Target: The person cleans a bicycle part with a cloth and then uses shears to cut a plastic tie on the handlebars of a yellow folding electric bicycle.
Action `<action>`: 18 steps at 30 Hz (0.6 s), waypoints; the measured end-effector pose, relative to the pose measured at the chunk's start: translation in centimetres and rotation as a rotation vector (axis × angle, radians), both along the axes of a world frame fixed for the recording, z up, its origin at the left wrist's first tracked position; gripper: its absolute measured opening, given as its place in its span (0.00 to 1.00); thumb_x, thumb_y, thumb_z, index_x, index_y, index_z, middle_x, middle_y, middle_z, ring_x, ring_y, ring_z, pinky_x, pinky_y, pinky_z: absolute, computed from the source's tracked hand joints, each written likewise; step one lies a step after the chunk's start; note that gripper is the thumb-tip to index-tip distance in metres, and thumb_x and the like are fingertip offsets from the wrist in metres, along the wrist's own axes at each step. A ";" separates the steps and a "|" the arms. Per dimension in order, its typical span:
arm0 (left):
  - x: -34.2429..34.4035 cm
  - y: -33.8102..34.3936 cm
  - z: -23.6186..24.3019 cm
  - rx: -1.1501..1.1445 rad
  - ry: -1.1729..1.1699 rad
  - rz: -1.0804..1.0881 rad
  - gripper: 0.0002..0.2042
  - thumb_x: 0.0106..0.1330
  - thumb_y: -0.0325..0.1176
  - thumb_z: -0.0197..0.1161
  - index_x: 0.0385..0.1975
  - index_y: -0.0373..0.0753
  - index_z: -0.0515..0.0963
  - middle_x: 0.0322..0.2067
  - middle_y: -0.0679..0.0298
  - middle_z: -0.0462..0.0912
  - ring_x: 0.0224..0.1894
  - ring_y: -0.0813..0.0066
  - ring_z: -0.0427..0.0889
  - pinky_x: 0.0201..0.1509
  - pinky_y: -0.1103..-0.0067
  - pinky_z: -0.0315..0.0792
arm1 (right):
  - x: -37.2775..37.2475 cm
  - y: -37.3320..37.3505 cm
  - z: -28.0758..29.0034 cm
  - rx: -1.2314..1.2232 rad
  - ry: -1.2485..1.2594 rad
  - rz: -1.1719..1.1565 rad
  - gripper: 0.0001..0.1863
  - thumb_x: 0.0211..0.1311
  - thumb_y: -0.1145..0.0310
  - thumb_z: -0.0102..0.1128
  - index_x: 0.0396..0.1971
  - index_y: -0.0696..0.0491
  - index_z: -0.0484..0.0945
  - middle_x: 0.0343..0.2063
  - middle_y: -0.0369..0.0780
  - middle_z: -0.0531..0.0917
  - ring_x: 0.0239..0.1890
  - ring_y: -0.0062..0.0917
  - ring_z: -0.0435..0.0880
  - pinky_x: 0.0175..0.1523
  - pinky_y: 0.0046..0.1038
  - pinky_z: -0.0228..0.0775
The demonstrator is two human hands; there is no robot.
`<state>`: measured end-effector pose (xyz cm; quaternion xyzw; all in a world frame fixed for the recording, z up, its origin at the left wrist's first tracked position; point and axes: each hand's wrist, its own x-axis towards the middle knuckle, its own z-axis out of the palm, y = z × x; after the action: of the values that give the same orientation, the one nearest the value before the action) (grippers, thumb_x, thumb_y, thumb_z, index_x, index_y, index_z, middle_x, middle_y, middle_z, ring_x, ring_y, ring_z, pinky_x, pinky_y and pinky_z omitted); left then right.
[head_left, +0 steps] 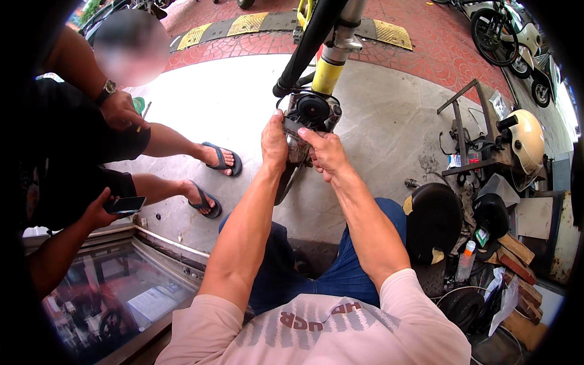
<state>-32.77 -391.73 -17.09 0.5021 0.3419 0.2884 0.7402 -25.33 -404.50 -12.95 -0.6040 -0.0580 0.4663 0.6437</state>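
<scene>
Before me in the head view is a bike's lower assembly: a black metal housing with a round black cap (314, 107), below a silver tube with a yellow band (328, 75) and beside a thick black bar (304, 52). My left hand (274, 141) is closed on the dark flat piece (292, 127) at the housing's near left side, thumb upward. My right hand (324, 152) is closed round the same area, its thumb and forefinger against that piece, the other fingers curled beneath. The underside of what they hold is hidden.
At left, a bystander's hand (121, 111) hangs over legs in flip-flops; another hand (97, 212) holds a phone, above a glass case (115, 286). At right are a metal stand (456, 97), cream helmet (524, 137), black seat (429, 222), bottle and wood blocks. Motorbikes stand behind.
</scene>
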 end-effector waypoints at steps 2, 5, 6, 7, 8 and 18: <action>0.1 0.1 -0.3 0.020 -0.013 0.013 0.23 0.77 0.58 0.50 0.31 0.43 0.75 0.22 0.67 0.79 0.22 0.75 0.78 0.28 0.75 0.74 | 0.0 0.1 0.0 -0.011 -0.013 -0.002 0.22 0.65 0.49 0.69 0.28 0.56 0.82 0.09 0.25 0.62 0.08 0.10 0.53 0.12 0.20 0.43; 0.0 0.6 -1.2 0.031 0.015 0.014 0.24 0.77 0.58 0.50 0.32 0.42 0.76 0.22 0.65 0.80 0.21 0.74 0.78 0.27 0.75 0.74 | -0.1 0.1 0.1 -0.020 -0.019 -0.006 0.22 0.65 0.49 0.70 0.28 0.56 0.82 0.09 0.25 0.63 0.08 0.10 0.54 0.13 0.20 0.43; 0.0 0.7 -1.5 0.027 0.024 0.012 0.24 0.77 0.57 0.50 0.32 0.42 0.76 0.23 0.65 0.80 0.21 0.74 0.78 0.27 0.75 0.74 | -0.1 0.1 0.1 -0.023 -0.024 -0.004 0.22 0.65 0.49 0.70 0.28 0.56 0.82 0.09 0.25 0.63 0.08 0.10 0.54 0.13 0.20 0.43; -0.1 0.9 -1.9 0.024 0.034 0.010 0.24 0.77 0.57 0.50 0.32 0.41 0.76 0.23 0.65 0.81 0.21 0.74 0.78 0.27 0.76 0.74 | -0.1 0.1 0.1 -0.026 -0.029 -0.001 0.22 0.65 0.49 0.70 0.28 0.55 0.82 0.09 0.25 0.63 0.08 0.10 0.54 0.13 0.20 0.43; -0.1 1.0 -2.1 0.022 0.042 0.009 0.24 0.77 0.57 0.50 0.33 0.41 0.77 0.23 0.64 0.81 0.21 0.74 0.79 0.27 0.76 0.74 | -0.1 0.1 0.1 -0.024 -0.030 0.000 0.22 0.65 0.49 0.70 0.28 0.55 0.82 0.09 0.25 0.63 0.08 0.10 0.54 0.13 0.20 0.43; -0.2 0.5 -1.5 0.215 0.216 0.069 0.23 0.77 0.57 0.53 0.30 0.43 0.78 0.28 0.69 0.80 0.32 0.79 0.78 0.40 0.75 0.73 | 0.8 -1.0 0.5 0.009 0.142 0.109 0.21 0.69 0.44 0.64 0.30 0.47 0.77 0.13 0.28 0.68 0.11 0.13 0.59 0.17 0.20 0.50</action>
<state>-33.00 -391.25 -18.59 0.5943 0.4037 0.2931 0.6309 -24.51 -405.50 -12.44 -0.5627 -0.0469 0.5420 0.6225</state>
